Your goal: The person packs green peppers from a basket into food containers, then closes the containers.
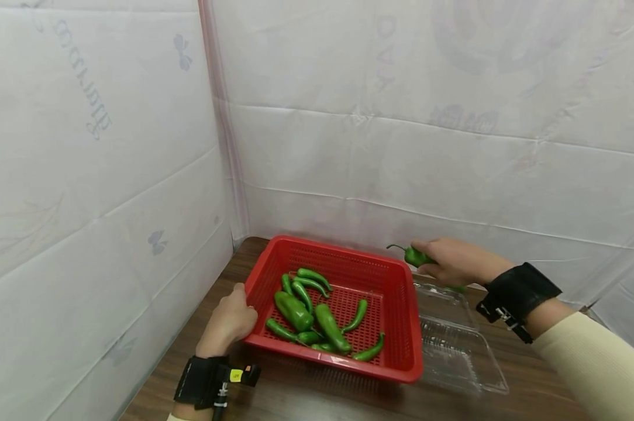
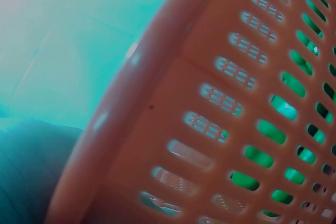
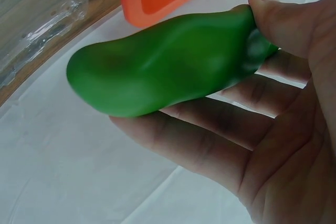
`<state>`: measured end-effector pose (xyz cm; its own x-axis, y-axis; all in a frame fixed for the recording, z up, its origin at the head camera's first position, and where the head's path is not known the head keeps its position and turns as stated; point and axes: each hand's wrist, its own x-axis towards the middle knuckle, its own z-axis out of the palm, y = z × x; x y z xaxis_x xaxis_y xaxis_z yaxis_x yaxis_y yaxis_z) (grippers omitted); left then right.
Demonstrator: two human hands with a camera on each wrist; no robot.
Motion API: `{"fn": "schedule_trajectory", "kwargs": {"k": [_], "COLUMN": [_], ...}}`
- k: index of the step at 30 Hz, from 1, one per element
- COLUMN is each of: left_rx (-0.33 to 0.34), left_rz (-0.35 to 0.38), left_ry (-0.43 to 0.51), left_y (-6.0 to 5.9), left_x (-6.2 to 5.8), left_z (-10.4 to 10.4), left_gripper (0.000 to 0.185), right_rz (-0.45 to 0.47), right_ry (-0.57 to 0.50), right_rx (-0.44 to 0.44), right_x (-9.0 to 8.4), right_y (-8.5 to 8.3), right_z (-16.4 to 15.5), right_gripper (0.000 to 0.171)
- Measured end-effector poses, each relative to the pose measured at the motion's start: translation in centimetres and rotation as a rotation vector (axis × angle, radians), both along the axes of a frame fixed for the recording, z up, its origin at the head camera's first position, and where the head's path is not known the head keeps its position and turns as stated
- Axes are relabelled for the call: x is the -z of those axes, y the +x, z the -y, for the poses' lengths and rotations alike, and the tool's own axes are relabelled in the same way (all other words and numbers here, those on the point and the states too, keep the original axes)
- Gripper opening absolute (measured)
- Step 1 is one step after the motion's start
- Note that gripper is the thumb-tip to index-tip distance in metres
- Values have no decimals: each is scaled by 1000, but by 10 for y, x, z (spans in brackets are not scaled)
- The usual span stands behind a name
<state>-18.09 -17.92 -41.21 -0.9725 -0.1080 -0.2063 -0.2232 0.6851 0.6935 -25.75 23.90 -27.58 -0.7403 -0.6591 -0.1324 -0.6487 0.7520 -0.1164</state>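
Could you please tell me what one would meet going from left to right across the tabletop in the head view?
Left hand → red basket holding green peppers → clear plastic box; above that box, the right hand grips one pepper.

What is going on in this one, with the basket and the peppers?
A person stands at a wooden table with a red basket holding a pile of green peppers. The left hand grips the basket's near left corner. The right hand holds one green pepper in the air, past the basket's far right corner, thumb pressing it against the fingers. An open clear plastic clamshell box lies on the table right of the basket.
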Motion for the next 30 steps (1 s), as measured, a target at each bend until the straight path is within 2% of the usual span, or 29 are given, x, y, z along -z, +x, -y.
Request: {"fn": "schedule_trajectory", "kwargs": {"k": [7, 14, 18, 24, 30], "left_rx": [-1, 0, 2, 5, 7], "left_rz": [-4, -11, -12, -8, -14], "left_ry": [-8, -9, -7, -5, -7], "left_y": [1, 1, 2, 1, 1], "left_x": [0, 1, 1, 0, -1], "left_z": [1, 2, 2, 1, 0], "left_gripper": [48, 49, 49, 49, 47], "right_rz": [-5, 14, 9, -10, -19], "right_ry": [-4, 1, 9, 13, 10], "right_rx": [14, 36, 42, 51, 38], "right_x": [0, -3, -1, 0, 1], "right_y": [-1, 1, 1, 3, 5], "right_z": [-7, -12, -16, -23, -29], "right_gripper": [34, 46, 38, 39, 28]}}
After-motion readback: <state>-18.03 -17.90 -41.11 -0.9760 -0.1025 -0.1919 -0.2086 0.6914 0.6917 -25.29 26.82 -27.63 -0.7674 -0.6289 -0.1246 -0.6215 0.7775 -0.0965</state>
